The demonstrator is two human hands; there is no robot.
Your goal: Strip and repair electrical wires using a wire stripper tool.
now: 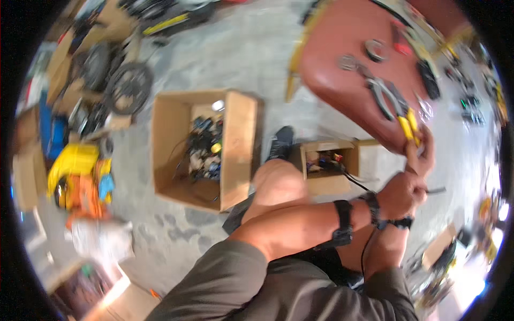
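My left hand point(399, 193) is closed around a black cable, whose short grey-black end point(437, 190) sticks out beyond the fingers to the right. My right hand point(421, 155) is just past it, with its fingers around the handle ends of yellow-handled pliers point(407, 122). Those pliers lie at the near edge of a red-brown padded seat point(334, 69). Beside them are grey-and-black-handled pliers point(381, 99). Black straps circle both wrists. A dark cable point(354, 180) runs from a small cardboard box point(329, 185) toward my left wrist; motion blurs the fingers.
A roll of tape point(376, 50), a red-handled tool point(400, 38) and a black object point(428, 79) lie on the seat. Left of my knee stands a large open cardboard box point(240, 150) holding dark mixed parts. Wheels point(128, 88) and yellow-orange items point(75, 171) lie farther left.
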